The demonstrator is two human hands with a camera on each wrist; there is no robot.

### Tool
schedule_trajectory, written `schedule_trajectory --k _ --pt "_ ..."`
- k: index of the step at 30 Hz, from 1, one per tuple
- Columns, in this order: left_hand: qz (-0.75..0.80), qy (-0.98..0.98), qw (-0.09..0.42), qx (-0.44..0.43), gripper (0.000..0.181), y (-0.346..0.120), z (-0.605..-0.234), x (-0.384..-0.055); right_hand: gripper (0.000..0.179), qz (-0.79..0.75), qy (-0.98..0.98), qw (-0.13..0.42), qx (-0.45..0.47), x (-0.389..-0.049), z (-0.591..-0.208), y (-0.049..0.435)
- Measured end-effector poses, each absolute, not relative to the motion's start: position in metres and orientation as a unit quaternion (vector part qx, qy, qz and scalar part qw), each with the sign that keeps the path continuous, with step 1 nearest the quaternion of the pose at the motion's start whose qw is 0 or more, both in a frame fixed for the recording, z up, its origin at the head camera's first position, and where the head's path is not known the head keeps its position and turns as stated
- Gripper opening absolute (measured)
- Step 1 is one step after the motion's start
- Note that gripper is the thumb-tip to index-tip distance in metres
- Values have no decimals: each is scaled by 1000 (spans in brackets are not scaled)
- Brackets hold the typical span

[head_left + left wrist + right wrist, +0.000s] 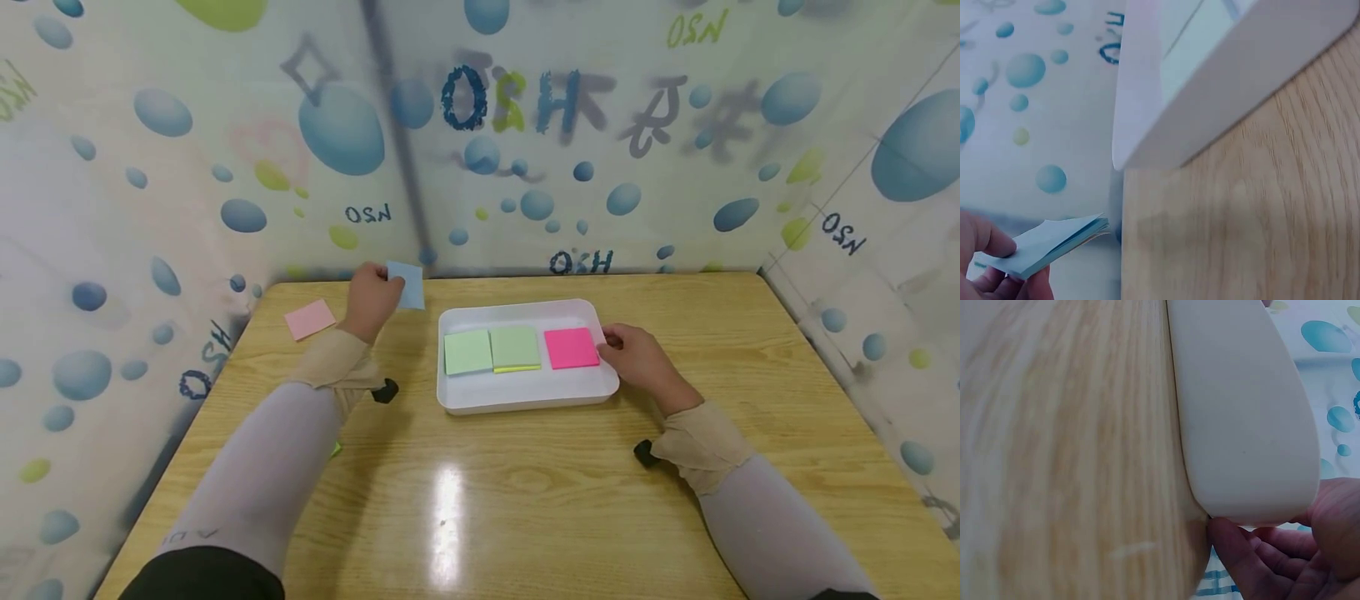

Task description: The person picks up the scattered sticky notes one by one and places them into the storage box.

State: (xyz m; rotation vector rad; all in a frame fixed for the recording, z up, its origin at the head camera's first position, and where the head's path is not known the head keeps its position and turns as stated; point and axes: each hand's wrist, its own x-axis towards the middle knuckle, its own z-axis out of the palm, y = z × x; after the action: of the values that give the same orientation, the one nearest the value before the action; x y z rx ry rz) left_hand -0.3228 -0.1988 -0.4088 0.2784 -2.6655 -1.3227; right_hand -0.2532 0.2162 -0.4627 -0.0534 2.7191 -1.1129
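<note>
My left hand (373, 300) pinches a light blue sticky note pad (407, 286) between thumb and fingers, raised near the table's back edge. The left wrist view shows the pad (1047, 240) slightly fanned at its free end. A white rectangular tray (517, 393) sits at the middle of the table. Inside it, two pale green pads (468, 352) lie side by side at the left, the second over a yellow layer, and a bright pink pad (572, 347) lies at the right. My right hand (643, 358) grips the tray's right end, thumb at the rim.
A light pink pad (310, 319) lies at the back left of the wooden table (555, 500), left of my left hand. A bit of something yellow-green (336, 449) peeks out from beneath my left forearm, mostly hidden. A patterned wall covering (480, 225) stands directly behind the table.
</note>
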Motion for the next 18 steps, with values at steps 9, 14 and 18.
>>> schedule_trajectory --k 9,14,18 --pt "-466 -879 70 64 29 -160 -395 -311 47 -377 920 104 -17 -254 -464 217" --pt "-486 -872 36 40 29 -139 -390 -302 46 -375 922 94 -22 -256 -467 217" --pt "-505 -863 13 23 25 -123 -391 -295 46 -372 923 90 -26 -257 -468 219"
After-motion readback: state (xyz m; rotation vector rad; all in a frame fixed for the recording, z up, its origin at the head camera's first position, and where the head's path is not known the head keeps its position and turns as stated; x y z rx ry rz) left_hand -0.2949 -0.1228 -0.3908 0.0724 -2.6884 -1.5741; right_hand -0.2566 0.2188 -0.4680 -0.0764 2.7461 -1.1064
